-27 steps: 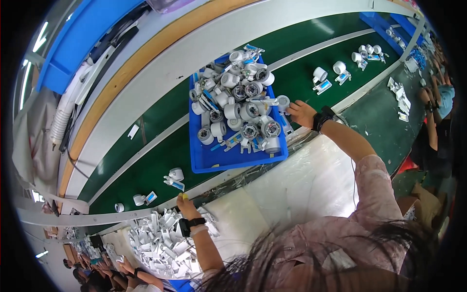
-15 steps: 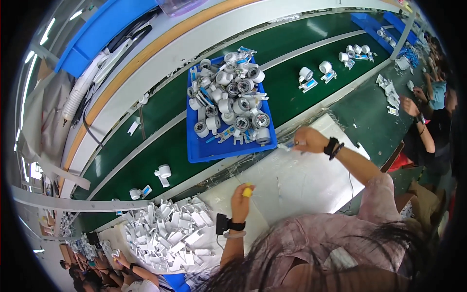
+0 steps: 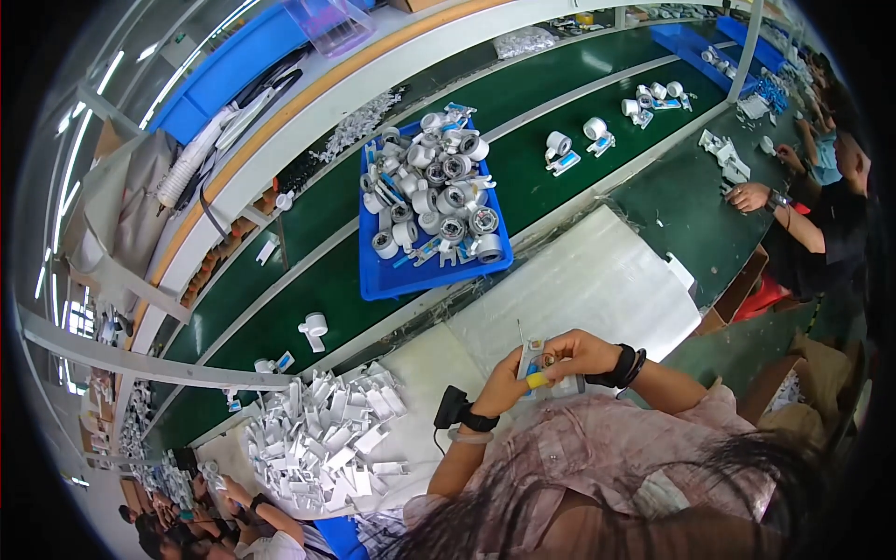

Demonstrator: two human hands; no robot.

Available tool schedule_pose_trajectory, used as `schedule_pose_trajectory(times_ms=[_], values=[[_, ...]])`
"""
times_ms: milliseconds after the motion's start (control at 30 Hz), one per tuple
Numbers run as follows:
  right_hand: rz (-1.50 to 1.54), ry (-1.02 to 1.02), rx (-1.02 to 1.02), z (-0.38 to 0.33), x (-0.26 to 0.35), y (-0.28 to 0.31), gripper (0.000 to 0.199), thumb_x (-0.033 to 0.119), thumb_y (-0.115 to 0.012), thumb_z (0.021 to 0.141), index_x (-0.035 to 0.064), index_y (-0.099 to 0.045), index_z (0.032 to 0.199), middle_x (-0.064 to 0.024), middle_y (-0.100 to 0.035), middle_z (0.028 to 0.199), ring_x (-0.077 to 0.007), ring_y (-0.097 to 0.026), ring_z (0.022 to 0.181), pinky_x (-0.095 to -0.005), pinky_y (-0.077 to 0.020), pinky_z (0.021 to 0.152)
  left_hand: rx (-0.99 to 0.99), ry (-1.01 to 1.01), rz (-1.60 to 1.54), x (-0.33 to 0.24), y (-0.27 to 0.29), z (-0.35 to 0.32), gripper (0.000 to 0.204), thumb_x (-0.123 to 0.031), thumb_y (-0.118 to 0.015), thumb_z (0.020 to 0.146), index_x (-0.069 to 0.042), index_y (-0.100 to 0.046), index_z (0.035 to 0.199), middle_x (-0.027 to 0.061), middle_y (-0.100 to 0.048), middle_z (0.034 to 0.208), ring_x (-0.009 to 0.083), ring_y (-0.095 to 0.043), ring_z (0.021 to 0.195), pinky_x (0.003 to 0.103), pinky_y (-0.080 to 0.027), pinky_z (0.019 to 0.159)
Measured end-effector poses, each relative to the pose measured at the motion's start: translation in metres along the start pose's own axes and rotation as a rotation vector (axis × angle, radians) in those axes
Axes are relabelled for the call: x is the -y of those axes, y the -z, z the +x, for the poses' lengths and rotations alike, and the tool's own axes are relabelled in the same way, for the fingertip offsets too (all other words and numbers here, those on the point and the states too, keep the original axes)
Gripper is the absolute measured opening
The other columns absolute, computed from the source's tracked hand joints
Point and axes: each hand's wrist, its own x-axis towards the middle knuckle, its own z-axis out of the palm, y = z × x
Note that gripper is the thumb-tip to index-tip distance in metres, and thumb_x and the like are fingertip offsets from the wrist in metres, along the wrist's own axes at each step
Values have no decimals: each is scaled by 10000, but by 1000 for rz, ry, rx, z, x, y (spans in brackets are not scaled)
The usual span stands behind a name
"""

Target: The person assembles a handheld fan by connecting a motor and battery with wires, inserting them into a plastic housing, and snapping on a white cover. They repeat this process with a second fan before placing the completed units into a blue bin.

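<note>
head view: beyond the desk (image 3: 579,271) sits one blue tray (image 3: 392,283), its grey-white parts (image 3: 429,199) too many to count; one white pile (image 3: 327,439) lies left. the left hand (image 3: 499,385) and right hand (image 3: 588,355), well apart earlier, now meet near, both closed around one white part (image 3: 533,351), one yellow piece (image 3: 537,380) between them.

The right hand (image 3: 581,355) has left the right edge of the blue tray (image 3: 401,280), and the left hand (image 3: 502,386) has left the far side of the white pile (image 3: 322,439); they now meet on the near side around a white-and-blue part (image 3: 533,357), the yellow piece (image 3: 537,380) between them. On the right, a co-worker's hand (image 3: 748,196) has moved in beside white pieces (image 3: 726,159)
</note>
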Motion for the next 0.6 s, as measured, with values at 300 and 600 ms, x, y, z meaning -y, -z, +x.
schedule_pose_trajectory(times_ms=[300, 600], values=[[-1274, 435, -283, -17, -11, 6, 113, 149, -738, 812, 76, -682, 877, -73, -615, 768, -177, -563, 640, -288, -456, 599, -170, 67, -6, -23, -19, -26, 380, -130, -654, 873, -27, -545, 1222, 46, -608, 978, 138, -572, 784, 286, -489, 698], [-198, 166, -436, -43, -20, 12, 80, -9, -644, 872, -21, -624, 949, -49, -608, 911, -66, -570, 685, -210, -483, 616, -362, -70, 118, -26, -59, -5, 418, -138, -653, 866, -45, -511, 1248, 44, -582, 894, 110, -557, 728, 256, -486, 586]])
